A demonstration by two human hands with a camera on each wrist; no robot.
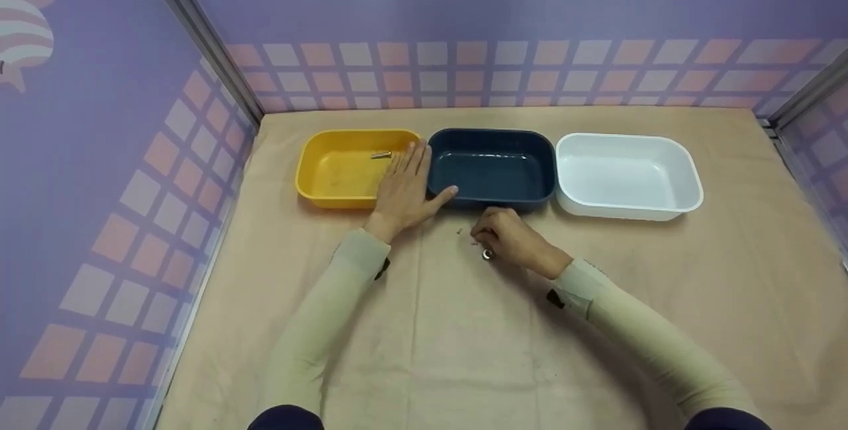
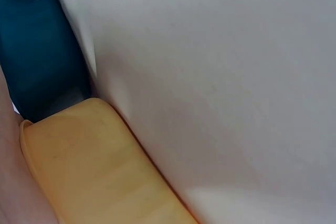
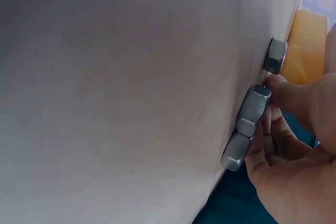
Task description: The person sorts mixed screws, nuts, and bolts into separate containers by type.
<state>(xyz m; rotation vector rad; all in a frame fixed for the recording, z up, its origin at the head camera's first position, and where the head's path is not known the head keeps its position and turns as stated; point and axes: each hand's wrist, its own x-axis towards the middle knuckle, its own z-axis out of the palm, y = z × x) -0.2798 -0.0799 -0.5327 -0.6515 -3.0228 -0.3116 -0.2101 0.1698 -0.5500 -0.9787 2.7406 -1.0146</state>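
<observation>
My left hand [image 1: 405,181], fingers straight, rests across the adjoining rims of the yellow bin [image 1: 311,195] and the dark blue bin [image 1: 493,203]. A metal bolt [image 1: 381,155] lies in the yellow bin. My right hand [image 1: 513,238] is in front of the blue bin, its fingers curled down at the tabletop. Next to it sit a shiny metal nut [image 1: 487,254] and tiny metal pieces [image 1: 459,231]. In the right wrist view, hex nuts [image 3: 253,104] stand before the thumb and fingertips and partly cover them. Whether the fingertips pinch anything is hidden.
A white bin [image 1: 629,210] stands right of the blue one, completing a row along the back of the cloth-covered table [image 1: 477,337]. Patterned purple panels [image 1: 411,6] rise behind and at the sides.
</observation>
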